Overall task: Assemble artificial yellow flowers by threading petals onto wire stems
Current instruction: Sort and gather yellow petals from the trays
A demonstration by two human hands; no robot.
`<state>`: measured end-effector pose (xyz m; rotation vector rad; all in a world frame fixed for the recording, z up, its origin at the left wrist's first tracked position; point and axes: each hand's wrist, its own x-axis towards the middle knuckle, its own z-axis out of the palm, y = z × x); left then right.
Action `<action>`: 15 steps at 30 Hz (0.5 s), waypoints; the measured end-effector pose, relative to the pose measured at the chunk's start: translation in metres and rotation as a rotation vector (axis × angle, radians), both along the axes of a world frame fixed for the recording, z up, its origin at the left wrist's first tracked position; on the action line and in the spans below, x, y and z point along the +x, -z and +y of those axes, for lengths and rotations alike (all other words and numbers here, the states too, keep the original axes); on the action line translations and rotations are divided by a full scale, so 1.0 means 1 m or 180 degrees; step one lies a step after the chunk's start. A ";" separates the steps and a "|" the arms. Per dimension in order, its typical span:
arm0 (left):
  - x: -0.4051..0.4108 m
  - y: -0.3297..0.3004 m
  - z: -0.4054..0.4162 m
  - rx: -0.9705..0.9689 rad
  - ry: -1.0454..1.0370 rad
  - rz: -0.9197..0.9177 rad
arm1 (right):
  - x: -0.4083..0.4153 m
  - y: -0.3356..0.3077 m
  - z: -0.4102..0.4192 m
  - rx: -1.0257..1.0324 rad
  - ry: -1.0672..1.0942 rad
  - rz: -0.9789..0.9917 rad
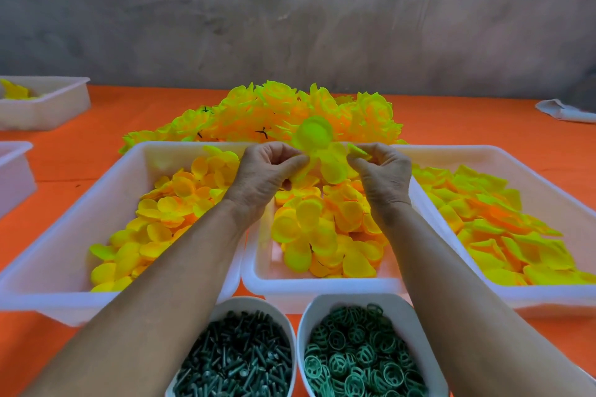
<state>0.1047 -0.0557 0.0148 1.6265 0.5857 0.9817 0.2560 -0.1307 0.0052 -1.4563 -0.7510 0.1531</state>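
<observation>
My left hand (261,177) pinches the yellow petal piece (317,151) at its 9 o'clock edge, holding it up over the middle tray (322,284). My right hand (383,174) has its grip closed on a smaller petal (358,151) at the piece's 3 o'clock. Finished flowers (274,113) are heaped at 12 o'clock on the orange bench (129,113). At 6 o'clock sit a bowl of dark green stems (235,361) and a bowl of green rings (361,354).

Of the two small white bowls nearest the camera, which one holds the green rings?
The right bowl holds the green rings. The left bowl beside it holds dark green stem pieces instead.
</observation>
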 end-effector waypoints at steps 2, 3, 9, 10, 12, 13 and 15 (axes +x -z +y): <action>0.000 0.000 0.001 0.0067 0.0089 0.0045 | 0.001 0.003 0.002 -0.0644 0.0292 -0.0519; 0.000 0.001 0.001 0.0105 0.0135 0.0083 | 0.002 0.004 0.003 -0.0940 0.0405 -0.0705; 0.000 0.006 0.000 0.0520 0.0325 0.0702 | -0.001 0.004 0.002 -0.1759 0.0219 -0.1090; 0.000 0.006 0.000 0.0618 0.0334 0.0798 | -0.003 0.002 0.001 -0.1720 0.0184 -0.1010; 0.000 0.007 0.000 0.0786 0.0377 0.1003 | -0.006 -0.002 -0.002 -0.1663 0.0167 -0.0858; 0.000 0.007 0.000 0.0839 0.0406 0.1089 | -0.007 -0.003 -0.003 -0.1615 0.0176 -0.0806; -0.001 0.006 -0.002 0.0912 0.0415 0.1257 | -0.010 -0.004 -0.005 -0.1410 0.0226 -0.0733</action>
